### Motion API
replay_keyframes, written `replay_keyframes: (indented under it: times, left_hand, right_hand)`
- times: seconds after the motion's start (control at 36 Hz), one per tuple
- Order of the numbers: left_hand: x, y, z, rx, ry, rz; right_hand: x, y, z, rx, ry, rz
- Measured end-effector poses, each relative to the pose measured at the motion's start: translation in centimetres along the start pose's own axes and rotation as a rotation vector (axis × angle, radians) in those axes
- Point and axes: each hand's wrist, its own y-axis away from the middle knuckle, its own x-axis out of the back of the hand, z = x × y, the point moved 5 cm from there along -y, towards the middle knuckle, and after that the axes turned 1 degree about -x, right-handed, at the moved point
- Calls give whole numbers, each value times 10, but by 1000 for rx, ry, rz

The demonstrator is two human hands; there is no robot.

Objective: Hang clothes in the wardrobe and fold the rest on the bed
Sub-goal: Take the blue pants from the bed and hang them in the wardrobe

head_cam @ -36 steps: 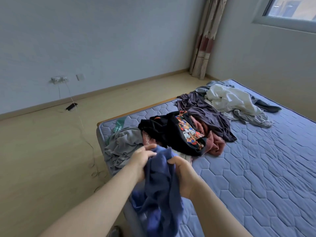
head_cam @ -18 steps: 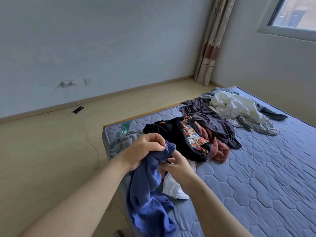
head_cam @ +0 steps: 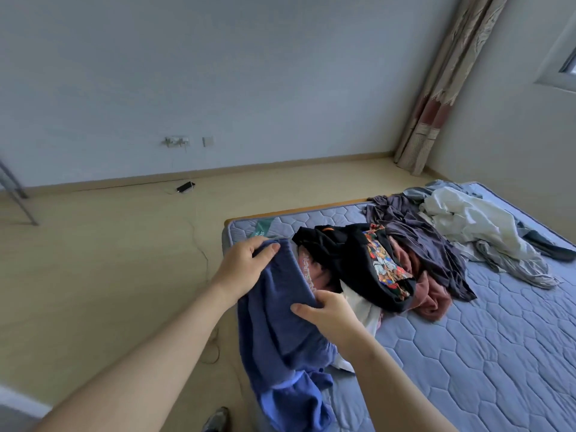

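Left hand (head_cam: 241,265) and right hand (head_cam: 327,313) gripping top edge of blue garment (head_cam: 280,325), rest hanging over bed (head_cam: 498,338) corner. Step: spreading it out (wardrobe not visible). Next needing flat spot beside clothes pile (head_cam: 389,260), probably for folding.

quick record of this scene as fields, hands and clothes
left hand: grips the blue garment at its upper edge
right hand: grips it lower down
blue garment: held up, hanging over the mattress edge
black garment: unfolded, on the mattress beside the hands
white garment: crumpled, at the far end
phone: on the floor near the wall
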Motion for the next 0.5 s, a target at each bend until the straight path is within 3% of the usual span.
replay_keyframes:
  times: [0.17, 0.5]
  left_hand:
    - [63, 37, -9, 90, 223, 237]
    - [210, 167, -40, 211, 229, 582]
  right_hand:
    - [-33, 1, -45, 104, 10, -14]
    - [-200, 54, -119, 225, 56, -538]
